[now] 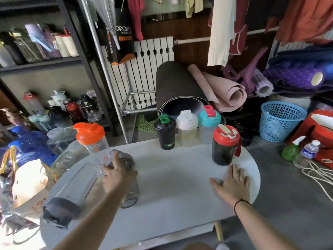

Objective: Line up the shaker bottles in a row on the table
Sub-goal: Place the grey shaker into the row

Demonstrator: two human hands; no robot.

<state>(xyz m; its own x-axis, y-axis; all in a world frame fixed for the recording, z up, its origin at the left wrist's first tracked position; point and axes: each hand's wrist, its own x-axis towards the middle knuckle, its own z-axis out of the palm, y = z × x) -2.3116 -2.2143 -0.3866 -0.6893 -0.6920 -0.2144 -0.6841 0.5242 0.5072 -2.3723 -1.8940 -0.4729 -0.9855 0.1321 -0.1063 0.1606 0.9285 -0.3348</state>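
Three shaker bottles stand side by side at the far edge of the white oval table (171, 179): a black one with a green cap (165, 134), a pale one with a white lid (187, 130) and a clear one with a teal lid and red cap (209, 127). A dark bottle with a red lid (225, 147) stands apart, nearer on the right. At the left edge stands a clear bottle with an orange lid (90, 134). A clear bottle with a dark grey lid (72, 193) lies on its side. My left hand (117, 175) grips a smoky grey bottle (130, 195). My right hand (232, 183) rests flat on the table, fingers apart.
Rolled mats (180, 91) lean behind the table. On the floor to the right are a blue basket (281, 121), a green spray bottle (290, 150), a small water bottle (306, 154) and white rope. A black shelf (54, 62) holding more bottles and several bags crowd the left.
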